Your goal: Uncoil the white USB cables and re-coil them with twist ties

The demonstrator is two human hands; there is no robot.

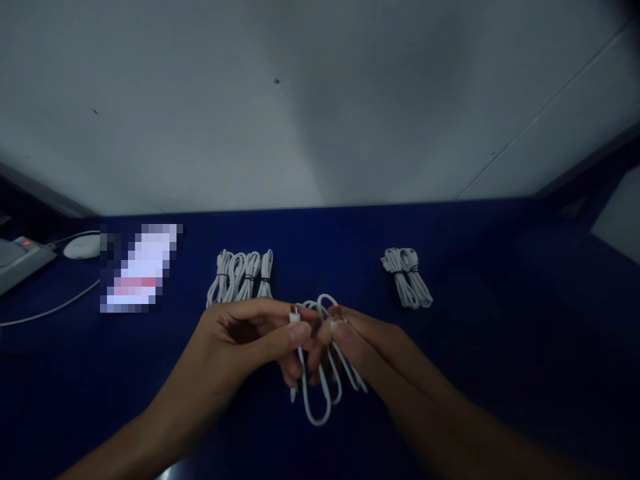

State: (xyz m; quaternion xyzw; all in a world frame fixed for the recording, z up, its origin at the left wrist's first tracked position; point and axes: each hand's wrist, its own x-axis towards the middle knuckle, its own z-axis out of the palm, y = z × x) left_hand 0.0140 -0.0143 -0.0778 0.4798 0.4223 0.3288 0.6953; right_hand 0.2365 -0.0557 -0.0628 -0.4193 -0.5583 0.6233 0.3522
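A white USB cable (315,421) hangs in loose loops between my two hands, above the blue table. My left hand (250,340) pinches one end of it, with the small metal plug pointing up beside the thumb. My right hand (367,347) is closed on the cable near its wider metal plug, which is partly blurred. The fingers of both hands meet behind the loops, so part of the cable is hidden. Beyond my left hand lie several tied bundles of white cable (245,273), their lower ends covered by that hand.
Two more tied cable bundles (407,279) lie farther right on the blue table (325,247). At the left are a pixelated bright screen (143,267), a white rounded device (83,247) and a power strip (25,260) with a red light. A pale wall (200,133) rises behind the table.
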